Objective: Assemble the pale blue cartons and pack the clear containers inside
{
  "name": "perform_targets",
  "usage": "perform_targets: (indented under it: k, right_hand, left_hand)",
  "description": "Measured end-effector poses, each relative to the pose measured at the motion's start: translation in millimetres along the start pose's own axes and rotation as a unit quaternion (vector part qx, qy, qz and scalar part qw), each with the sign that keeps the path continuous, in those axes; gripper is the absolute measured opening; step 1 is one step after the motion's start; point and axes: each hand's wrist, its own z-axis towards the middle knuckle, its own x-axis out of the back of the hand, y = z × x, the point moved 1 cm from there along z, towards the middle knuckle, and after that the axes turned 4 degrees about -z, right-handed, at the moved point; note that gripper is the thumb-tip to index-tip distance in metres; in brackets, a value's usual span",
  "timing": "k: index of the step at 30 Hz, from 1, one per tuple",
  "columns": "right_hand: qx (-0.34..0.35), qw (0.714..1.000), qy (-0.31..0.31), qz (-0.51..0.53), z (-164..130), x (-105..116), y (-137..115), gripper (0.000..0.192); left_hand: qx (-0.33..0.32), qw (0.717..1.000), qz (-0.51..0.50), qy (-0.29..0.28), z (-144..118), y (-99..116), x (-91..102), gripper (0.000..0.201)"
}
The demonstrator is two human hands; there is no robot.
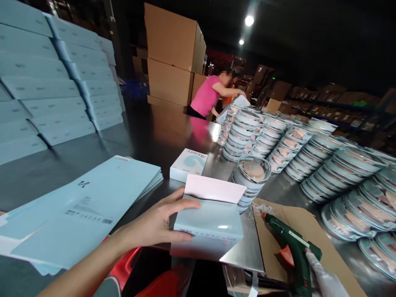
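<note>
Many round clear containers (309, 152) lie in leaning rows on the right side of the metal table (154, 136), and each one holds a beige puff inside. One short stack (252, 175) of them stands just beside the box that the person holds. A closed small box (188, 164) lies behind it, and a pile of flat light blue cartons (86, 202) lies on the left. Finished boxes (46, 82) are stacked high at the far left. The middle of the table is bare up to a person in a pink shirt (206, 95) at the far end.

The left hand (154, 225) grips the light blue box (210, 220) near the table edge, thumb on top and fingers under, and its flap stands open. The right hand (324, 278), in a white glove, is closed around a green glue gun (292, 243) that rests over a brown cardboard sheet (309, 231).
</note>
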Motion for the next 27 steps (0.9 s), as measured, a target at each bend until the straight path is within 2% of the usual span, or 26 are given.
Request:
perform_targets:
  k: [2,3,4,5,6,7,8,9,10,11,12,15,17,19,21,23,25,27]
  right_hand:
    - [-0.006,0.993,0.059,-0.107,1.1,7.7,-16.3,0.033]
    - [-0.003,0.991,0.073,-0.114,-1.3,3.8,-29.6,0.031]
    - [0.029,0.992,0.071,-0.102,-5.6,-5.9,-45.8,0.038]
    - [0.082,0.992,0.071,-0.058,-11.7,-20.3,-63.6,0.053]
    - [0.15,0.988,0.027,0.01,-18.7,-38.6,-81.6,0.075]
    - [0.229,0.968,-0.058,0.08,-26.2,-58.9,-98.4,0.095]
    - [0.295,0.935,-0.146,0.129,-33.4,-78.7,-112.4,0.108]
    - [0.338,0.903,-0.215,0.155,-39.2,-95.8,-122.5,0.112]
    - [0.37,0.873,-0.267,0.17,-43.4,-109.4,-128.3,0.111]
    - [0.389,0.855,-0.295,0.174,-45.7,-119.0,-130.1,0.107]
    - [0.4,0.848,-0.301,0.173,-46.4,-124.6,-128.4,0.1]
    - [0.417,0.853,-0.275,0.15,-45.3,-126.5,-115.4,0.081]
    - [0.449,0.846,-0.263,0.116,-47.0,-124.5,-111.7,0.07]
    - [0.515,0.812,-0.262,0.082,-51.8,-125.1,-116.9,0.062]
    - [0.593,0.76,-0.258,0.057,-56.9,-128.0,-127.6,0.055]
    - [0.647,0.72,-0.249,0.034,-59.5,-130.7,-137.5,0.049]
    - [0.67,0.703,-0.237,0.019,-58.9,-131.2,-141.5,0.049]
    - [0.674,0.702,-0.232,0.006,-56.9,-130.4,-136.9,0.051]
  left_hand:
    - [-0.003,1.0,-0.003,-0.003,0.3,0.5,0.2,0.052]
    - [-0.002,1.0,-0.004,-0.003,0.2,0.3,0.5,0.051]
    - [0.0,1.0,-0.005,-0.003,0.0,0.0,1.0,0.051]
    - [0.002,1.0,-0.006,-0.003,-0.4,-0.7,1.6,0.051]
    - [0.004,1.0,-0.008,-0.004,-0.9,-1.6,2.0,0.051]
    - [0.008,1.0,-0.008,-0.005,-1.6,-3.0,2.2,0.051]
    - [0.007,1.0,-0.007,-0.006,-2.5,-4.9,1.7,0.051]
    - [0.004,1.0,-0.006,-0.006,-3.5,-7.5,0.3,0.051]
    - [-0.002,1.0,-0.007,-0.003,-4.6,-10.8,-2.1,0.049]
    - [-0.013,1.0,-0.015,0.008,-5.7,-14.7,-5.4,0.049]
    - [-0.035,0.998,-0.035,0.029,-6.9,-19.0,-9.5,0.05]
    - [-0.149,0.977,-0.106,0.105,-10.4,-30.2,-21.8,0.064]
    - [-0.206,0.964,-0.116,0.118,-12.0,-32.3,-24.8,0.07]
    - [-0.199,0.975,-0.066,0.077,-12.4,-28.4,-21.7,0.059]
    - [-0.168,0.986,-0.004,0.012,-11.6,-19.9,-14.5,0.041]
    - [-0.148,0.988,0.03,-0.039,-9.6,-10.3,-7.6,0.033]
    - [-0.149,0.987,0.013,-0.054,-6.9,-3.3,-4.3,0.03]
    - [-0.144,0.988,-0.029,-0.04,-4.4,-1.8,-4.7,0.027]
